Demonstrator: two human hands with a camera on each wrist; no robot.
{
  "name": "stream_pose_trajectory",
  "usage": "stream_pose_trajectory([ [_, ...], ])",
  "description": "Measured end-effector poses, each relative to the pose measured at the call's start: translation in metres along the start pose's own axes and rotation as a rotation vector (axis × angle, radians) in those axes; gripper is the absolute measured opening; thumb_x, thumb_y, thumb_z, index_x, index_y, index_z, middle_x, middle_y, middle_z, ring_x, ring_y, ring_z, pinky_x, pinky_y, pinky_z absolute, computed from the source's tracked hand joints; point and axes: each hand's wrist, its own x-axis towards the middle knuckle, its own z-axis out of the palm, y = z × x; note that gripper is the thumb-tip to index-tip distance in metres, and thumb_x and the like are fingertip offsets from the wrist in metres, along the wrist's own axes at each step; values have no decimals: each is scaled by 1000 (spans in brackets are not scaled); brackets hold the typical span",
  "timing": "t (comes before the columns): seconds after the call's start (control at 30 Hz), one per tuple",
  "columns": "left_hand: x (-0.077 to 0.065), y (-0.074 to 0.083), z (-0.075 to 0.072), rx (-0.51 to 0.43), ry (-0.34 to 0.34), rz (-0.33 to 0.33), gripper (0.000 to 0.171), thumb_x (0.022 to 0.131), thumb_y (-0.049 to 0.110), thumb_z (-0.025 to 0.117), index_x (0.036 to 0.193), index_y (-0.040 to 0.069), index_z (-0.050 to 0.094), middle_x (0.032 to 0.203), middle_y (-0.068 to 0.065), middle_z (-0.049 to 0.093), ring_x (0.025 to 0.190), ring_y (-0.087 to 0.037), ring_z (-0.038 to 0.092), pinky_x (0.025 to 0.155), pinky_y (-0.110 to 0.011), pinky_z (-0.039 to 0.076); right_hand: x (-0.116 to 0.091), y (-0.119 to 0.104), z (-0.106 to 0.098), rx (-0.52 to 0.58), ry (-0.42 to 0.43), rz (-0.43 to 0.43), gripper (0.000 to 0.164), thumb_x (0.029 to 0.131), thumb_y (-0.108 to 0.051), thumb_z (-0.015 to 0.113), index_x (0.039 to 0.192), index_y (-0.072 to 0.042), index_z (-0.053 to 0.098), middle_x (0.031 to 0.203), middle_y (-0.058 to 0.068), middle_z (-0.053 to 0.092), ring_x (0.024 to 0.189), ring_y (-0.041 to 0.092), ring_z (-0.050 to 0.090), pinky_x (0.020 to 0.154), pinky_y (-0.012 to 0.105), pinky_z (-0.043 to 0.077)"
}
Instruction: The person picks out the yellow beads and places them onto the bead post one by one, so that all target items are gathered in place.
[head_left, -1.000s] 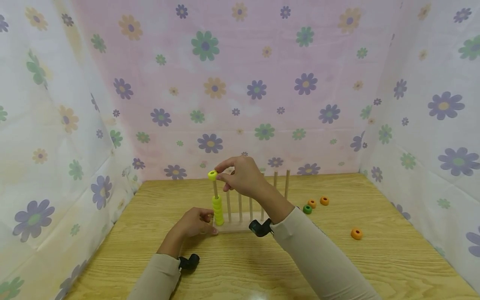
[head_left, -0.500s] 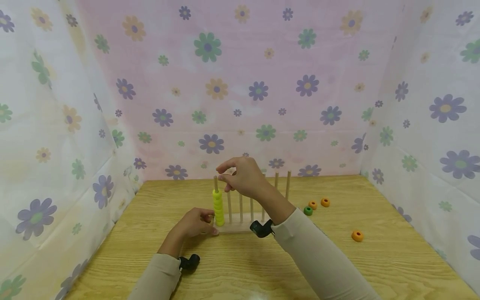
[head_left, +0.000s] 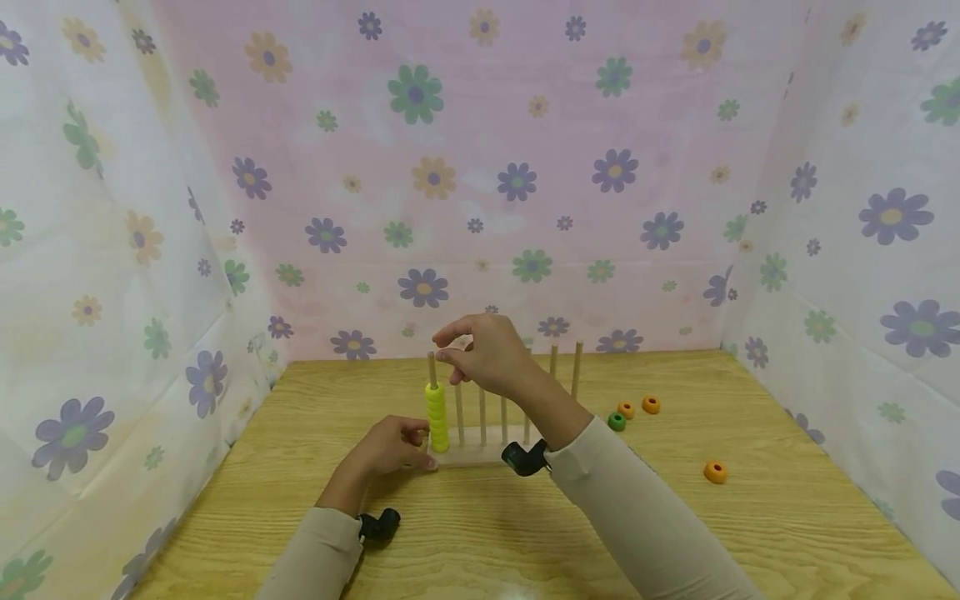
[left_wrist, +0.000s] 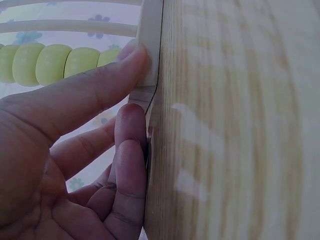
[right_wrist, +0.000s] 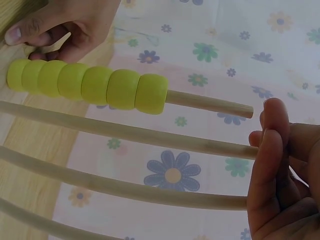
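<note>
Several yellow beads (head_left: 437, 418) sit stacked on the leftmost peg of a wooden peg stand (head_left: 472, 455); the bare tip of this peg (right_wrist: 215, 104) sticks out above them. My left hand (head_left: 388, 446) holds the left end of the stand's base, its thumb (left_wrist: 107, 82) on the front corner. Beside the top of the leftmost peg hovers my right hand (head_left: 489, 354), fingers loosely bent and nothing between them. Its fingertips (right_wrist: 275, 115) are apart from the peg tip in the right wrist view. The other pegs carry no visible beads, and my right arm hides part of the stand.
On the wooden table (head_left: 465, 542), right of the stand, lie a green bead (head_left: 617, 422) and two orange beads close by, one of them an orange bead (head_left: 651, 404) farther back. Another orange bead (head_left: 716, 472) lies nearer the front right. Flowered cloth (head_left: 517, 125) surrounds the table.
A yellow bead that my right hand pinched at the peg's top was let go and slid down onto the stack. The left hand has stayed in place.
</note>
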Motion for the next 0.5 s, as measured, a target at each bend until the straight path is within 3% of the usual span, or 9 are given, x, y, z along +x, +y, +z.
stream_pose_trajectory([
  [0.23, 1, -1, 0, -7, -8, 12, 66, 74, 25, 96, 134, 15, 71, 101, -5, 64, 89, -21, 54, 72, -33, 48, -2, 3, -1, 22, -17, -18, 16, 98, -19, 75, 113, -19, 79, 119, -2, 71, 60, 15, 71, 54, 34, 54],
  [0.5, 3, -2, 0, -8, -10, 15, 64, 74, 26, 96, 132, 16, 73, 97, -5, 61, 86, -21, 53, 68, -32, 45, -9, 9, -8, 33, -28, -96, 18, 98, -17, 74, 115, -16, 78, 116, -1, 72, 60, 14, 71, 61, 39, 60],
])
